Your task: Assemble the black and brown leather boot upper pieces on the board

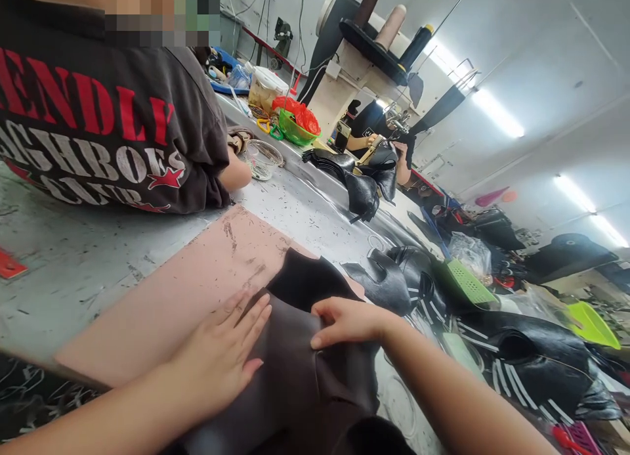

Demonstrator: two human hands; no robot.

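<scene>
A dark leather piece point(290, 350) lies over the near right end of a pink board point(162, 304), its near part running down toward me. My left hand point(229, 343) rests flat at its left edge with fingers stretched out, partly on the leather and partly over the board. On the right, my right hand point(344, 320) pinches the leather between thumb and fingers, near a crease. Beyond both hands shows a matte black section point(315, 278); I cannot tell whether it belongs to the same piece.
At the left sits a person in a printed shirt point(113, 120). Cut black leather parts point(388, 278) lie to the right, with more black pieces point(536, 356) bearing white strips. A green bowl point(298, 130) and sewing machine point(359, 67) stand beyond, where another person handles black leather.
</scene>
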